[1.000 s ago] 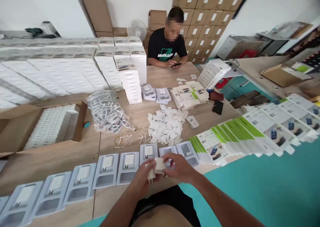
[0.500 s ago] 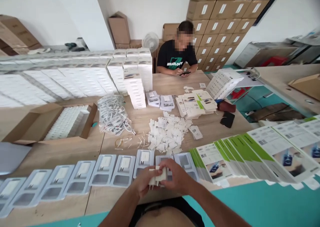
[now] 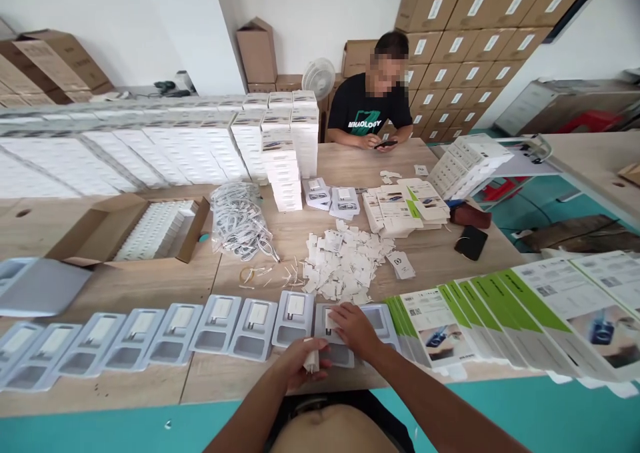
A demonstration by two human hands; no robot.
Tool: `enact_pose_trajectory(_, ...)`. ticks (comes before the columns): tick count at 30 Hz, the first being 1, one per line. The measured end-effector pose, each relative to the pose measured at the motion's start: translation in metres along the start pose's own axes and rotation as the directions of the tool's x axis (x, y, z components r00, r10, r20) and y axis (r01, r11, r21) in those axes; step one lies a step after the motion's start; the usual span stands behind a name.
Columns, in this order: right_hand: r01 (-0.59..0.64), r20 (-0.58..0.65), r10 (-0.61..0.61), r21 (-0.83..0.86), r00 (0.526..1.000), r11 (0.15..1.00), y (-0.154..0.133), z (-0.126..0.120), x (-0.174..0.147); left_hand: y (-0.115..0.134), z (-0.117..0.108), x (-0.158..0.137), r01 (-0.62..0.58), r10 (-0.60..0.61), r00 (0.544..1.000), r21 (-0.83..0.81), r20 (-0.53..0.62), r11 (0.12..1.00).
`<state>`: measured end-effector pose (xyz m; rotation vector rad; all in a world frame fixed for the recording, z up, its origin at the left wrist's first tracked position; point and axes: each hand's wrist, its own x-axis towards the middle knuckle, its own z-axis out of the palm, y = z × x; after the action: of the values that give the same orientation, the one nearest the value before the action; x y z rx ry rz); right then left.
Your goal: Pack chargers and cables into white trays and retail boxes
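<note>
My left hand (image 3: 296, 361) is closed around a white plug-in charger (image 3: 311, 360), its metal prongs pointing down toward me. With its fingers, my right hand (image 3: 356, 330) grips another white charger (image 3: 329, 321) in the upper compartment of a grey plastic tray (image 3: 342, 356). The lower compartment of that tray shows bare. To the left runs a row of similar trays, each with a charger in its upper compartment, such as the nearest filled tray (image 3: 286, 334). An empty-looking tray (image 3: 384, 318) lies just right of my right hand.
Flat printed boxes (image 3: 505, 306) fan out at the right. Ahead lie a heap of small white cards (image 3: 340, 260), a bag of white cables (image 3: 240, 220) and an open carton (image 3: 120, 226) of white items. A person (image 3: 370, 106) sits across the table with a phone.
My hands have parted. The right one has carried a charger forward into the tray, while the left keeps a charger near my body. The view has shifted slightly left.
</note>
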<state>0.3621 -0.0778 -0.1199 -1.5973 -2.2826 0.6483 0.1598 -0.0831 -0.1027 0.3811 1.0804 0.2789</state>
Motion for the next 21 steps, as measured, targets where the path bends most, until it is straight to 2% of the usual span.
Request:
enact_pose_trajectory(3,-0.035,-0.057,0.039,0.061,0.998,0.997,-0.008,-0.003,-0.005,0.004,-0.001,-0.007,-0.004,0.005,0.999,-0.046,0.038,0.999)
enact_pose_trajectory(6,-0.091,-0.120,0.126,0.263,0.985,0.960,-0.028,-0.014,-0.010,0.011,0.002,-0.017,-0.030,0.042,0.992,-0.106,0.117,0.994)
enact_pose_trajectory(9,-0.063,-0.070,0.111,0.491,0.991,0.869,-0.056,-0.030,-0.015,0.019,0.012,-0.023,-0.070,0.101,0.977,-0.166,0.186,0.984)
enact_pose_trajectory(11,-0.088,-0.035,0.127,0.546,0.991,0.833,-0.071,-0.039,-0.018,0.022,0.021,-0.023,-0.083,0.127,0.965,-0.193,0.229,0.978)
enact_pose_trajectory(14,-0.157,-0.017,0.183,0.445,0.983,0.882,-0.078,-0.048,-0.021,0.022,0.032,-0.020,-0.089,0.131,0.951,-0.157,0.281,0.984)
enact_pose_trajectory(18,-0.187,-0.019,0.200,0.279,0.980,0.942,-0.055,-0.058,-0.027,0.016,0.034,-0.011,-0.162,0.124,0.946,0.105,0.300,0.981)
enact_pose_trajectory(21,-0.282,0.028,0.282,-0.011,0.959,0.959,-0.022,-0.068,-0.029,0.011,0.035,-0.003,-0.272,0.145,0.940,0.423,0.308,0.864)
